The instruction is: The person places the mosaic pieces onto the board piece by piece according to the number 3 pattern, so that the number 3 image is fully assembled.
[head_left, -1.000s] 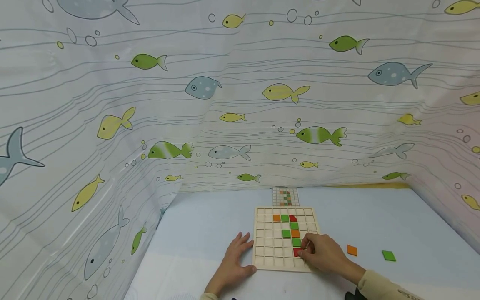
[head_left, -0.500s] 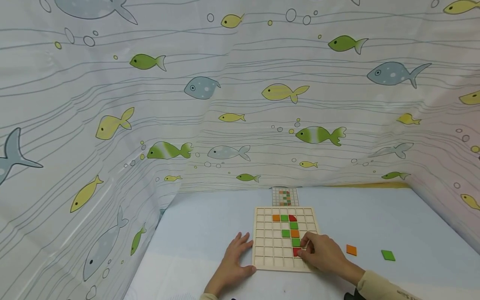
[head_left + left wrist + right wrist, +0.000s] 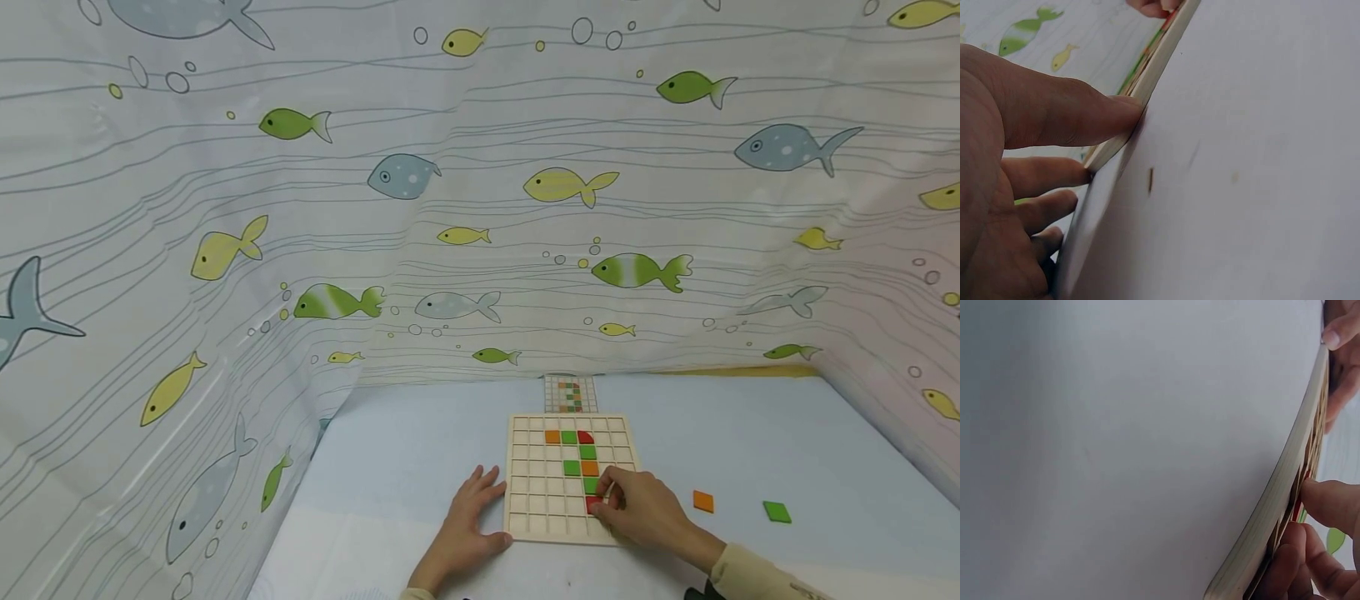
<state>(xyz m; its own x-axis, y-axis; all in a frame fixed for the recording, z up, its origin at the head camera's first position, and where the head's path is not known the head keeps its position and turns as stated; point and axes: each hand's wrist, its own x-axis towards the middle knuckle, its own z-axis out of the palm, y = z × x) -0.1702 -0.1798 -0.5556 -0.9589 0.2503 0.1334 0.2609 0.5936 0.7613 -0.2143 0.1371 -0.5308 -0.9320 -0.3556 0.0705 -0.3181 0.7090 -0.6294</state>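
Note:
A pale wooden grid board (image 3: 528, 504) lies on the table, with several green, orange and red tiles in its cells. My right hand (image 3: 648, 510) pinches the lowest red tile (image 3: 591, 505) between thumb and forefinger; the tile sits in a cell right of the middle, partly covered by the fingers. Directly above it is a green tile (image 3: 590, 485). My left hand (image 3: 467, 527) rests with fingers spread at the board's left side. Its thumb (image 3: 1107, 119) touches the near corner of the board in the left wrist view.
Two loose tiles, one orange (image 3: 703, 501) and one green (image 3: 777, 512), lie on the table right of my right hand. Behind the board stands a small grid pattern card (image 3: 551, 400). A fish-print curtain (image 3: 480, 275) surrounds the table's back and sides.
My right hand has shifted very slightly left and down at the red tile. The left hand and the board stay where they were.

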